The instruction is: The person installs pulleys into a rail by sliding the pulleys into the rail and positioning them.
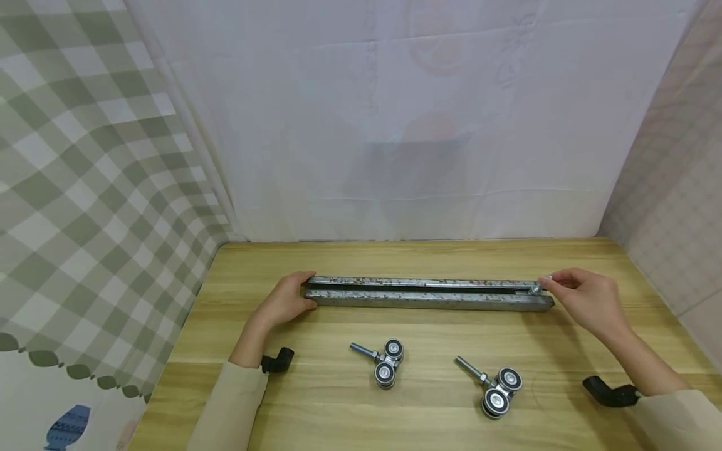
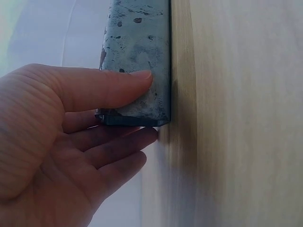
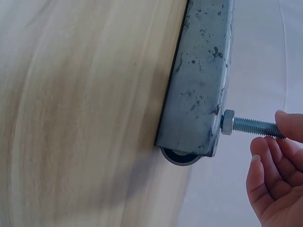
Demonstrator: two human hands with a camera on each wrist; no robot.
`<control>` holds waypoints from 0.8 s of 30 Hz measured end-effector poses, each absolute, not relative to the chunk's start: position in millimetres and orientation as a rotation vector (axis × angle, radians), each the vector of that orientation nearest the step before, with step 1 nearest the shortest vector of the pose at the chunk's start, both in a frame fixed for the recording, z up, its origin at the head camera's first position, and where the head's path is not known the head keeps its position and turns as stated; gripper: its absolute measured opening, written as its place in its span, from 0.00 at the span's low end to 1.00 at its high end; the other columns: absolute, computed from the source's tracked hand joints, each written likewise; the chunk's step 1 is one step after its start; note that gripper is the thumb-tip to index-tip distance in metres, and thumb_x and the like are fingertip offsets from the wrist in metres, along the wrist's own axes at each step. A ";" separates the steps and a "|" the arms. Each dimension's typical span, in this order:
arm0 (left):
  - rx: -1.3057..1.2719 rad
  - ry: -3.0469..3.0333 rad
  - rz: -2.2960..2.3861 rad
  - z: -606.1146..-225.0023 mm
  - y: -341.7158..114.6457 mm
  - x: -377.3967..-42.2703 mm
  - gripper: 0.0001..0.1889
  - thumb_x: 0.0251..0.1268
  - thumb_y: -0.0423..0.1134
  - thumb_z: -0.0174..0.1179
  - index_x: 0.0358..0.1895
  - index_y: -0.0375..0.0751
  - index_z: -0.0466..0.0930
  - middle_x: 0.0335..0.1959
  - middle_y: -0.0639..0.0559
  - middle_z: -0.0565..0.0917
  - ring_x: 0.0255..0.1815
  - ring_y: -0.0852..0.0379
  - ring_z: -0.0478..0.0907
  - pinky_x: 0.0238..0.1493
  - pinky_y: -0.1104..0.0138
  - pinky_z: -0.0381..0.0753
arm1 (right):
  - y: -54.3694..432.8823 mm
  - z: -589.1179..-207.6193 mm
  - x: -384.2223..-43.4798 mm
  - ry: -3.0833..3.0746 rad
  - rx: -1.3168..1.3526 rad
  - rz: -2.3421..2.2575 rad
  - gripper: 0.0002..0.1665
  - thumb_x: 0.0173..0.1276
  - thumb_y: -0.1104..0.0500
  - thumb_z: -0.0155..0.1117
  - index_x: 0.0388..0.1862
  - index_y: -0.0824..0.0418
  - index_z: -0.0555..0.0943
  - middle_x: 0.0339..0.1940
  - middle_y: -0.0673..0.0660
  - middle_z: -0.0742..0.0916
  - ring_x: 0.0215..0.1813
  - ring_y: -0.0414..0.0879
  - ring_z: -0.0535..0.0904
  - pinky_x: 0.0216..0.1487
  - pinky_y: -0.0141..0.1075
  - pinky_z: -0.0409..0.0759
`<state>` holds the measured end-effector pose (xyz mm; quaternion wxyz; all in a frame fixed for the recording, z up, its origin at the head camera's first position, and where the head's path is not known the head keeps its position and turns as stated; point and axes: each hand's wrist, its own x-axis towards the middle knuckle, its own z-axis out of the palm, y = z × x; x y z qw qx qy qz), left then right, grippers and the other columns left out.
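A worn, slotted metal rail (image 1: 406, 300) lies across the wooden table with its slot facing up. At its left end, my left hand (image 1: 284, 299) grips it, thumb (image 2: 123, 87) flat on the near face and other fingers around the far side and end. My right hand (image 1: 592, 300) pinches the threaded bolt (image 3: 253, 126) of a roller trolley at the rail's right end. The bolt and its nut (image 3: 228, 122) stand up out of the slot. One wheel (image 3: 182, 158) pokes partly out of the rail's open end; the rest of the trolley is hidden inside.
Two more roller trolleys lie in front of the rail, one (image 1: 385, 374) near the middle and another (image 1: 495, 402) farther right. A white cloth (image 1: 417, 125) hangs behind the table (image 1: 338, 413). Checked fabric (image 1: 101, 156) hangs on the left, with a pale wall covering (image 1: 671, 188) opposite.
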<state>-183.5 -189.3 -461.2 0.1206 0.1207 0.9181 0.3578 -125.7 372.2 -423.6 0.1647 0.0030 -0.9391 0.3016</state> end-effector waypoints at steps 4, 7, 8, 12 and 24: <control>0.351 2.687 1.039 -460.6 -188.9 -182.9 0.38 0.65 0.27 0.71 0.77 0.28 0.65 0.72 0.33 0.74 0.71 0.38 0.73 0.65 0.47 0.78 | 365.9 -422.2 -126.5 -2.692 0.022 0.886 0.17 0.70 0.56 0.74 0.40 0.72 0.89 0.33 0.66 0.91 0.30 0.21 0.75 0.26 0.23 0.74; 0.355 2.693 1.034 -460.8 -189.3 -182.8 0.38 0.64 0.27 0.71 0.77 0.28 0.66 0.71 0.33 0.74 0.71 0.37 0.73 0.66 0.47 0.77 | 362.7 -421.1 -125.7 -2.705 0.025 0.899 0.17 0.71 0.55 0.73 0.41 0.72 0.89 0.33 0.66 0.91 0.30 0.22 0.75 0.26 0.24 0.75; 0.356 2.693 1.035 -460.8 -189.4 -182.8 0.38 0.64 0.27 0.71 0.77 0.28 0.66 0.71 0.32 0.74 0.71 0.37 0.73 0.66 0.47 0.77 | 362.0 -420.9 -125.4 -2.707 0.026 0.902 0.17 0.72 0.55 0.73 0.41 0.72 0.89 0.33 0.66 0.91 0.30 0.22 0.76 0.26 0.24 0.75; 0.361 2.692 1.041 -460.2 -188.7 -182.8 0.38 0.64 0.26 0.71 0.77 0.28 0.66 0.71 0.32 0.74 0.71 0.37 0.73 0.66 0.47 0.77 | 360.7 -420.3 -123.6 -2.709 0.037 0.917 0.17 0.72 0.55 0.72 0.42 0.72 0.89 0.34 0.66 0.91 0.31 0.21 0.76 0.26 0.24 0.76; 0.357 2.694 1.038 -458.4 -189.2 -183.4 0.38 0.64 0.27 0.71 0.77 0.29 0.67 0.72 0.32 0.74 0.72 0.37 0.72 0.66 0.46 0.77 | 350.9 -417.6 -127.7 -2.723 0.077 0.907 0.15 0.72 0.58 0.72 0.43 0.72 0.89 0.34 0.65 0.91 0.31 0.22 0.76 0.27 0.22 0.75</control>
